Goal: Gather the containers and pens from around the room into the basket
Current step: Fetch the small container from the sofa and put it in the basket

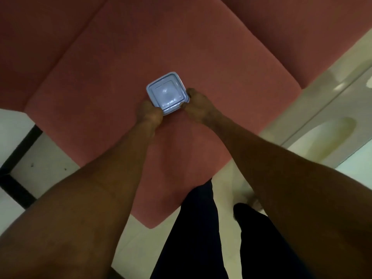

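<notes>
A small square container (167,91) with a pale blue lid sits on a pink seat cushion (104,93). My left hand (150,113) grips its near left corner. My right hand (198,106) grips its right side. Both hands touch the container at once, fingers curled around its edges. No basket and no pens are in view.
The pink cushion fills most of the view, with a pink backrest (291,27) behind it. A black frame bar (18,158) runs at the left. Pale floor (227,188) lies below. My dark trouser legs (197,228) stand at the cushion's front corner.
</notes>
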